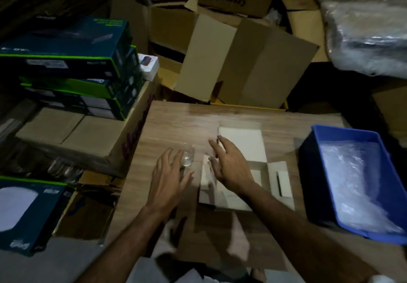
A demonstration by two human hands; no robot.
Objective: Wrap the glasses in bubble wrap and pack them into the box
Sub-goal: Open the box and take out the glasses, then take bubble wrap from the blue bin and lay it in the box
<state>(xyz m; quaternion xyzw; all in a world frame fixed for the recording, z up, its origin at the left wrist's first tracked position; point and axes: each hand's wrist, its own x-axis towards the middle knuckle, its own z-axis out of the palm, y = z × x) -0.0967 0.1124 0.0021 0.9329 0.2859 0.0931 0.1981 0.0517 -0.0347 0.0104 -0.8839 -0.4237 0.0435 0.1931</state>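
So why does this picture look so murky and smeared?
Head view: dim room, light pooling mid-table; corners fall dark. Both hands, left hand and right hand, are motion-blurred; the clear glass barely shows. Wide lens bends edges.

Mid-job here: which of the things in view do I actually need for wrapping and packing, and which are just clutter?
Needed:
- glass, by the left hand
- open white box, under the right hand
- bubble wrap in the blue bin

Clutter:
- stacked green boxes
- brown cartons

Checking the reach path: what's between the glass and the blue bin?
In the head view, the right hand and the open white box lie between the glass and the blue bin.
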